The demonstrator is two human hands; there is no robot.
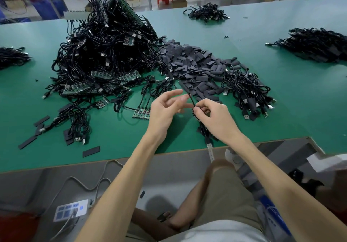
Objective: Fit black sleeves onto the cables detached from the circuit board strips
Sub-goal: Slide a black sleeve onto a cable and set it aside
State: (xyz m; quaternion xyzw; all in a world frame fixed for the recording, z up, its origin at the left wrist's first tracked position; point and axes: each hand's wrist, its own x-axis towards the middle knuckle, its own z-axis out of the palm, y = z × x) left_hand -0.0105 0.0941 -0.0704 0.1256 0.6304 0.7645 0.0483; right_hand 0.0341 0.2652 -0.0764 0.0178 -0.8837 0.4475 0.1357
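Observation:
My right hand (214, 118) grips a coiled black cable (204, 132) above the green table (281, 99); its USB plug hangs at the table's front edge. A thin black piece (190, 97) sticks up from my right fingers, and the fingertips of my left hand (165, 108) touch its top end. My left fingers are spread and loosely bent. Beyond my hands lies a heap of flat black sleeves (195, 67). To the left rises a big tangle of cables with green circuit board strips (105, 54). A short board strip (141, 113) lies just left of my left hand.
A bundle of loose cables (247, 91) lies right of the sleeve heap. More cable piles sit far right (317, 44), at the back (206, 13) and at the far left (11, 55). Stray sleeves (91, 151) lie near the front edge. A power strip (71, 209) rests on the floor.

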